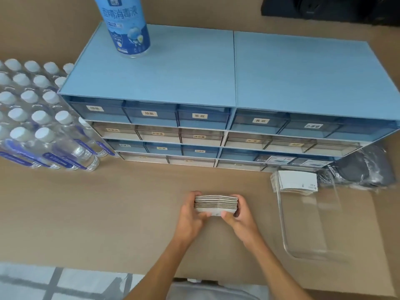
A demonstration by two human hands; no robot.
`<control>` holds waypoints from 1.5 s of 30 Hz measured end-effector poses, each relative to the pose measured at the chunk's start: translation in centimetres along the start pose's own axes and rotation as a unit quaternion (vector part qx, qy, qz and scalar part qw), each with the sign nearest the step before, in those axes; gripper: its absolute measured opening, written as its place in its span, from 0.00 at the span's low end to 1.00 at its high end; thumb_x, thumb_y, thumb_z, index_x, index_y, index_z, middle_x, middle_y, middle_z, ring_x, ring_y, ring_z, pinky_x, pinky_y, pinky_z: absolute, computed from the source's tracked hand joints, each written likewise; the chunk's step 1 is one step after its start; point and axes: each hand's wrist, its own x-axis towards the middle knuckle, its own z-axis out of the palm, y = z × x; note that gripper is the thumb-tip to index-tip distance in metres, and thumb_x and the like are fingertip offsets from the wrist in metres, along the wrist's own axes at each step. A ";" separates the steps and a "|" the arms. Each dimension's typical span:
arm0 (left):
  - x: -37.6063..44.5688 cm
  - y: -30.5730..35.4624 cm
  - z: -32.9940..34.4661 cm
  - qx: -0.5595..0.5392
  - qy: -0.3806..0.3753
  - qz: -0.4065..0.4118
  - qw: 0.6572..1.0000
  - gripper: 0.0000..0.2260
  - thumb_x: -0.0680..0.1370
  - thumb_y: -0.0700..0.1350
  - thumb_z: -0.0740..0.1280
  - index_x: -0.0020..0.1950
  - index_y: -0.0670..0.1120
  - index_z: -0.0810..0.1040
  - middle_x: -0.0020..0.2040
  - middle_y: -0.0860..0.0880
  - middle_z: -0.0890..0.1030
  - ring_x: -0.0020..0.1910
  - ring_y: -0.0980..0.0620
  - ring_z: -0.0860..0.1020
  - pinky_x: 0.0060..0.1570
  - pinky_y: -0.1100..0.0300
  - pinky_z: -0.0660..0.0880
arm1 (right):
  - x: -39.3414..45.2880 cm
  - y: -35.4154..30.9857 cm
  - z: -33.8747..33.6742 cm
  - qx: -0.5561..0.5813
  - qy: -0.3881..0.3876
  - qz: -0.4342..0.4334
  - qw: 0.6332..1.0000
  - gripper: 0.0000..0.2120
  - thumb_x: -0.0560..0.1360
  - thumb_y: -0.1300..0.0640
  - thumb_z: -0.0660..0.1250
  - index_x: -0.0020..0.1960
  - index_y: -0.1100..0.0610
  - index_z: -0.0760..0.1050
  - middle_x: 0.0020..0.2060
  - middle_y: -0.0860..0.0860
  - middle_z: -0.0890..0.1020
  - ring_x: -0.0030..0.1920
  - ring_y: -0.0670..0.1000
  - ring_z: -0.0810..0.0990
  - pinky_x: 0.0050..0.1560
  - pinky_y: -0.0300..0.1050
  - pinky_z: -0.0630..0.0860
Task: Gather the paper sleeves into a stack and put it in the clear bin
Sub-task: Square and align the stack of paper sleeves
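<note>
A stack of white paper sleeves (216, 204) sits between my two hands just above the brown surface. My left hand (190, 215) grips its left end and my right hand (240, 217) grips its right end, thumbs pressed on the near face. To the right lies the clear bin (307, 245), a long transparent tray. A second stack of paper sleeves (297, 181) rests in the bin's far end, apart from my hands.
A blue drawer cabinet (194, 83) with labelled drawers stands behind, a spray can (127, 29) on top. A shrink-wrapped pack of water bottles (41, 118) lies at the left. Dark plastic-wrapped bundles (363, 167) sit beyond the bin.
</note>
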 end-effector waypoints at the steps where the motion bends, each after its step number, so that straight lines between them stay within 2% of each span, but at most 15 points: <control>1: -0.3 -0.3 0.4 0.014 0.000 0.015 1.000 0.23 0.69 0.30 0.74 0.60 0.44 0.73 0.51 0.47 0.82 0.48 0.58 0.81 0.47 0.72 0.74 | -0.3 0.3 -0.1 0.003 -0.003 0.000 1.000 0.22 0.72 0.64 0.72 0.61 0.50 0.70 0.54 0.49 0.82 0.54 0.47 0.81 0.58 0.42 0.76; 4: -1.1 -1.1 1.4 0.037 -0.001 0.037 0.999 0.25 0.72 0.31 0.72 0.65 0.47 0.70 0.56 0.48 0.79 0.53 0.60 0.78 0.51 0.74 0.72 | -0.8 0.6 -0.1 0.004 0.007 -0.016 1.000 0.18 0.72 0.48 0.72 0.59 0.46 0.71 0.51 0.42 0.82 0.53 0.40 0.81 0.53 0.33 0.75; 6: -1.6 -1.5 1.9 0.040 0.007 0.047 0.998 0.28 0.72 0.30 0.71 0.67 0.50 0.68 0.60 0.50 0.76 0.58 0.63 0.75 0.56 0.74 0.71 | -1.0 0.7 0.3 -0.010 0.038 -0.026 0.999 0.15 0.74 0.39 0.66 0.58 0.44 0.73 0.53 0.41 0.82 0.56 0.41 0.79 0.56 0.36 0.74; 9: -2.0 -1.6 2.7 0.072 0.027 0.086 0.993 0.29 0.71 0.29 0.71 0.65 0.53 0.69 0.61 0.49 0.74 0.62 0.65 0.71 0.63 0.70 0.69 | -0.7 1.1 1.0 -0.014 0.094 -0.032 0.995 0.11 0.80 0.46 0.60 0.57 0.48 0.76 0.57 0.42 0.81 0.59 0.40 0.77 0.61 0.38 0.70; 12: -2.1 -1.8 2.9 0.081 0.024 0.103 0.991 0.28 0.71 0.28 0.71 0.68 0.47 0.70 0.64 0.47 0.71 0.66 0.67 0.67 0.63 0.76 0.65 | -0.3 1.6 1.2 -0.020 0.126 -0.045 0.991 0.10 0.81 0.53 0.59 0.57 0.49 0.77 0.56 0.41 0.81 0.58 0.36 0.77 0.59 0.31 0.69; 15: -2.0 -1.9 3.0 0.086 0.014 0.108 0.990 0.27 0.72 0.29 0.70 0.71 0.41 0.70 0.67 0.44 0.70 0.68 0.59 0.68 0.66 0.75 0.63 | 0.1 1.9 1.4 -0.027 0.143 -0.050 0.988 0.11 0.81 0.57 0.58 0.55 0.47 0.78 0.54 0.40 0.82 0.55 0.34 0.77 0.56 0.26 0.69; 21: -2.4 -1.9 3.2 0.103 -0.003 0.105 0.989 0.25 0.74 0.30 0.68 0.70 0.39 0.68 0.68 0.44 0.69 0.69 0.50 0.68 0.71 0.68 0.62 | 0.4 2.6 1.8 -0.063 0.162 -0.069 0.982 0.11 0.82 0.57 0.56 0.54 0.54 0.78 0.49 0.44 0.82 0.52 0.41 0.79 0.54 0.35 0.72; 24: -2.2 -2.0 2.9 0.111 -0.012 0.103 0.988 0.22 0.76 0.30 0.66 0.68 0.39 0.69 0.71 0.46 0.65 0.70 0.53 0.66 0.70 0.71 0.61 | 0.6 2.7 1.8 -0.081 0.155 -0.070 0.982 0.12 0.82 0.58 0.55 0.55 0.56 0.77 0.50 0.46 0.81 0.51 0.42 0.78 0.54 0.33 0.71; 27: -1.9 -2.2 2.9 0.107 -0.018 0.117 0.987 0.21 0.75 0.30 0.66 0.66 0.39 0.70 0.67 0.46 0.68 0.66 0.58 0.68 0.70 0.61 0.66 | 0.7 2.7 1.8 -0.092 0.164 -0.073 0.979 0.11 0.82 0.59 0.55 0.50 0.54 0.77 0.45 0.45 0.81 0.47 0.37 0.78 0.49 0.30 0.70; 30: -1.8 -1.9 2.9 0.073 -0.017 0.096 0.993 0.23 0.73 0.39 0.72 0.64 0.47 0.69 0.61 0.51 0.70 0.60 0.68 0.69 0.60 0.71 0.70 | 1.0 2.6 2.1 -0.097 0.182 -0.074 0.976 0.10 0.82 0.59 0.56 0.47 0.53 0.75 0.42 0.45 0.80 0.44 0.37 0.78 0.44 0.27 0.70; 33: -1.4 -2.0 3.1 0.049 -0.010 0.077 0.996 0.18 0.77 0.49 0.69 0.64 0.48 0.70 0.59 0.50 0.71 0.60 0.63 0.72 0.58 0.69 0.71 | 1.1 2.7 2.3 -0.093 0.192 -0.066 0.975 0.10 0.82 0.58 0.56 0.47 0.56 0.75 0.42 0.48 0.80 0.44 0.40 0.78 0.44 0.33 0.71; 35: -1.3 -1.9 3.1 0.049 0.004 0.080 0.996 0.14 0.80 0.46 0.66 0.63 0.44 0.71 0.59 0.47 0.72 0.59 0.55 0.73 0.61 0.60 0.72 | 1.1 2.8 2.3 -0.094 0.196 -0.069 0.974 0.10 0.82 0.58 0.56 0.48 0.57 0.75 0.42 0.49 0.81 0.43 0.41 0.78 0.44 0.36 0.71; 38: -1.1 -1.9 2.6 0.081 -0.046 0.072 0.993 0.21 0.75 0.47 0.72 0.64 0.46 0.70 0.59 0.49 0.71 0.59 0.56 0.72 0.59 0.64 0.71 | 1.1 2.7 2.4 -0.090 0.205 -0.066 0.972 0.10 0.82 0.58 0.56 0.48 0.58 0.75 0.42 0.50 0.81 0.44 0.49 0.79 0.46 0.42 0.74; 42: -0.7 -2.1 2.1 0.158 -0.036 0.114 0.980 0.19 0.74 0.36 0.71 0.64 0.41 0.73 0.58 0.47 0.73 0.59 0.48 0.72 0.63 0.54 0.70 | 1.1 2.3 2.7 -0.080 0.212 -0.059 0.972 0.10 0.82 0.60 0.56 0.47 0.60 0.75 0.42 0.53 0.81 0.44 0.54 0.79 0.47 0.46 0.74; 45: -0.4 -1.7 2.3 0.161 -0.010 0.133 0.978 0.17 0.75 0.36 0.70 0.62 0.43 0.74 0.55 0.51 0.73 0.56 0.50 0.72 0.60 0.59 0.70 | 1.3 1.8 2.6 -0.083 0.214 -0.067 0.971 0.10 0.82 0.60 0.56 0.47 0.60 0.75 0.42 0.53 0.81 0.45 0.54 0.79 0.48 0.46 0.74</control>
